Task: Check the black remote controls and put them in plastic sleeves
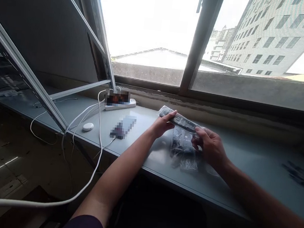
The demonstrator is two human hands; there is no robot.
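Both hands hold a long dark item in a clear plastic bag, shaped like a remote control, tilted above the table. My left hand pinches it near its left end, thumb on top. My right hand grips the right end between thumb and fingers. Beneath it, several more dark items in clear plastic lie on the grey table, partly covered by the held one and my right hand. What is inside the bags is too blurred to name.
To the left lie a phone on a cable, a round white device and a power strip. White cables hang over the front edge. A metal frame stands left; a dark pile lies far right. Windows rise behind.
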